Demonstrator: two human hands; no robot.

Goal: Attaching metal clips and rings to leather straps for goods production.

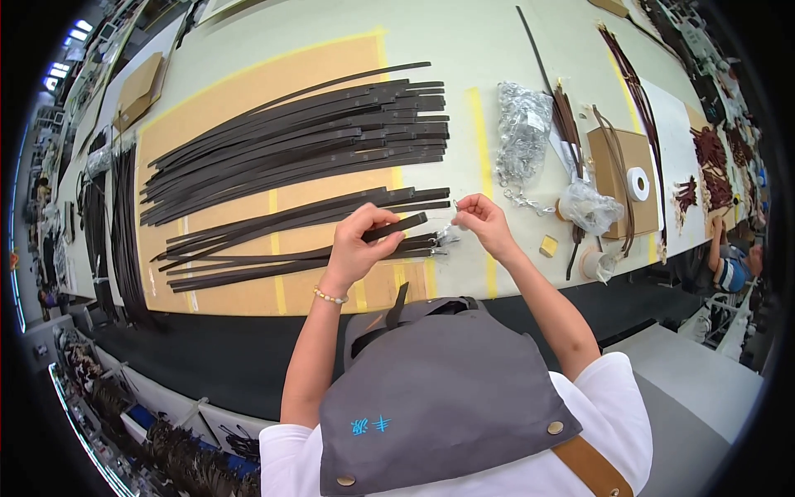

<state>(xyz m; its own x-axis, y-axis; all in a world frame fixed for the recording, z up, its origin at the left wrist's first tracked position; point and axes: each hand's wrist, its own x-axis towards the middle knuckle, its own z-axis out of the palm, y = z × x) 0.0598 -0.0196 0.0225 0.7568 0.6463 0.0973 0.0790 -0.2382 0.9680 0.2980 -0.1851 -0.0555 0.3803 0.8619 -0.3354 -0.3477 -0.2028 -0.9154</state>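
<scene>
My left hand is closed around a dark brown strap, whose squared end sticks out to the right past the fingers. Facing it, my right hand pinches a small shiny metal piece, too small to make out fully. The strap end and the metal piece are apart. Beyond my hands lies a wide bundle of dark straps, with a smaller group nearer me. Just under my left hand, several straps end in silvery metal fittings.
Right of the straps lies a clear plastic bag of metal hardware. Farther right are a yellow block, a crumpled clear bag, and a cardboard box with a white roll. Another person sits at the far right.
</scene>
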